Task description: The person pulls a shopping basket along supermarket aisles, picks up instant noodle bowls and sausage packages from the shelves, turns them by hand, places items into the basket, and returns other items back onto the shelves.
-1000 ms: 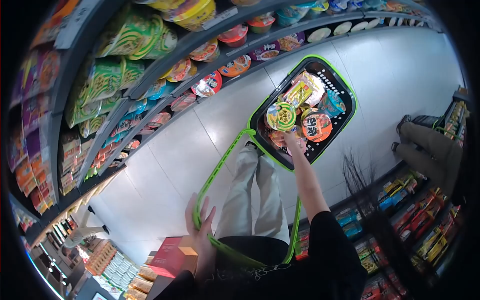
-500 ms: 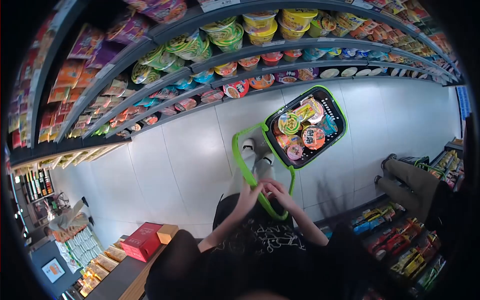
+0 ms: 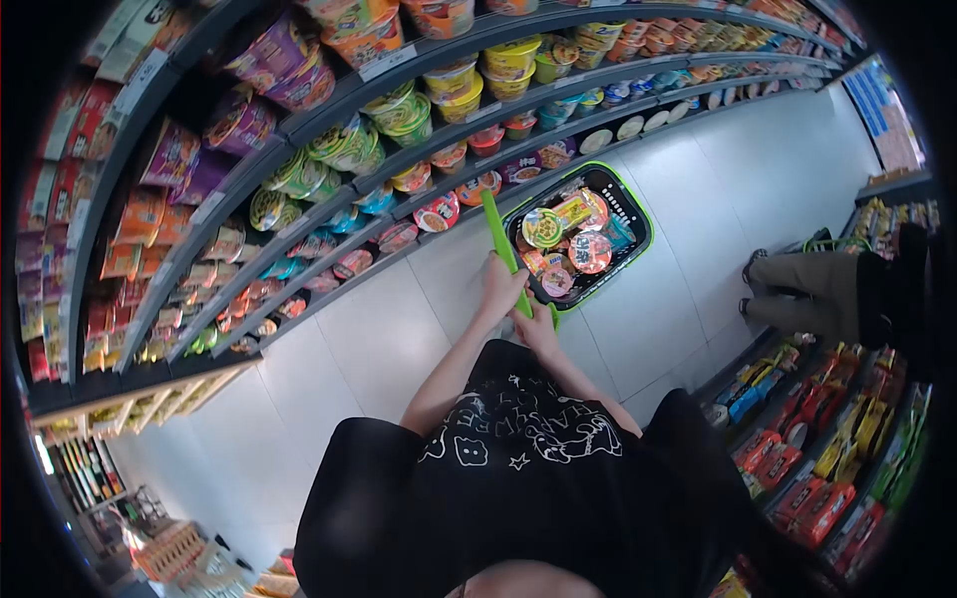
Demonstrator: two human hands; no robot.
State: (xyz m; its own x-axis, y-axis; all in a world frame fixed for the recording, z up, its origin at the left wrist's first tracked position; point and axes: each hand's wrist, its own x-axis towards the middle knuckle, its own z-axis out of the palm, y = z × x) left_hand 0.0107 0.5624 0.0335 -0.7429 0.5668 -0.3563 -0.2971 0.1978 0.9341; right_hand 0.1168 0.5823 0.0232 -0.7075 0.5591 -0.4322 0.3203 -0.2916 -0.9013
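My left hand (image 3: 503,286) is closed on the green carry handle (image 3: 505,241) of a shopping basket. Just beside it, lower down, my right hand (image 3: 538,327) is also closed on the handle, its fingers partly hidden. The black shopping basket (image 3: 514,205) with a green rim lies beyond my hands. Inside are a noodle bowl with a green and yellow lid (image 3: 541,228), a yellow packet (image 3: 575,211), an orange-red noodle bowl (image 3: 590,252), a pink-lidded cup (image 3: 555,284) and a teal pack (image 3: 620,235).
Long shelves of instant noodle bowls (image 3: 404,118) curve along the left and far side. A person in khaki trousers (image 3: 807,284) stands at the right with a green-edged basket. Shelves of snack packets (image 3: 817,448) line the lower right. Pale floor tiles (image 3: 339,369) run between.
The basket and handle have shifted left and closer to the noodle shelves in view. My hands have moved forward with the handle, and the camera has turned.
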